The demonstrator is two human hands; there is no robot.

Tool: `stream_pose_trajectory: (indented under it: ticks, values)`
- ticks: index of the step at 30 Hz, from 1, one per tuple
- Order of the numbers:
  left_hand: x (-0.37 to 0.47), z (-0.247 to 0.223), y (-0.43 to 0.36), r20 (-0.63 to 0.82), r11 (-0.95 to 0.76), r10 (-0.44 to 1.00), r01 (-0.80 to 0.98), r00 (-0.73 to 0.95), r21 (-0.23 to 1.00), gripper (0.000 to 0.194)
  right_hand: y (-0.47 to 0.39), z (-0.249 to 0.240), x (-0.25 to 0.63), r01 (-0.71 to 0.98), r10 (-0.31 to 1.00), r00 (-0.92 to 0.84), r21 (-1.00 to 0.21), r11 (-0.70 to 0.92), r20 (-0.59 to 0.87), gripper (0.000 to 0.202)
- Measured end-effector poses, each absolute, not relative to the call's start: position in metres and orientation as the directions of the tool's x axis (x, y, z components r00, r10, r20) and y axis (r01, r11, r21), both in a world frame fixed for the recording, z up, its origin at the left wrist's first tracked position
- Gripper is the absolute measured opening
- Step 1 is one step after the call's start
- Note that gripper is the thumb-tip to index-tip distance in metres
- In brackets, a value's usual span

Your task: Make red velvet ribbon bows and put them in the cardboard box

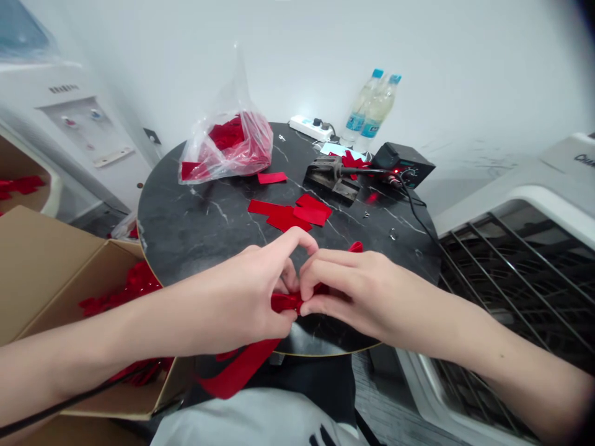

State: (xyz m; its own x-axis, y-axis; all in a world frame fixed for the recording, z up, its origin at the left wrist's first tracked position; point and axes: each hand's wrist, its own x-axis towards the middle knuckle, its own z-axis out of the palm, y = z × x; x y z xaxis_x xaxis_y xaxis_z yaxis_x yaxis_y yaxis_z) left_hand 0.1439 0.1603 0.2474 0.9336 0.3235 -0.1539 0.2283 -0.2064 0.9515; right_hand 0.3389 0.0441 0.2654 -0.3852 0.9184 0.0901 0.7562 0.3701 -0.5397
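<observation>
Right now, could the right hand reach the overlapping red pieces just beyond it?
Probably yes: bare tabletop lies between the right hand and the red pieces, though that hand would likely have to release the red ribbon first.

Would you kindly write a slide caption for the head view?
Left hand and right hand pinch red ribbon over a round black table.

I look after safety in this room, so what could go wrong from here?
The control box shows a red light, so the soldering iron may be hot and could scorch the loose red pieces beside its stand.

A capped bottle near the power strip could tip or leak onto it.

A red strip hangs off the table below the left hand; if snagged, it might tug the red ribbon that this hand and the right hand pinch.
</observation>
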Motion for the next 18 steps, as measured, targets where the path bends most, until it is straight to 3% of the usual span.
stream_pose_trajectory:
  ticks: [3,8,13,18]
  values:
    - [0.142,0.251,0.162,-0.223,-0.266,0.308,0.308,0.925,0.913,0.062,0.049,0.270,0.339,0.690,0.930,-0.353,-0.642,0.334,0.104,0.009]
    - [0.143,0.256,0.165,-0.268,-0.179,0.291,0.327,0.919,0.928,0.055,0.052,0.275,0.337,0.625,0.951,-0.308,-0.749,0.219,0.021,0.008]
    - [0.141,0.255,0.170,-0.312,-0.098,0.301,0.354,0.901,0.930,0.057,0.047,0.278,0.334,0.704,0.973,-0.228,-0.697,0.141,-0.034,0.007]
    - [0.143,0.257,0.167,-0.314,-0.081,0.318,0.356,0.894,0.931,0.057,0.047,0.277,0.334,0.715,0.961,-0.278,-0.669,0.203,-0.007,0.007]
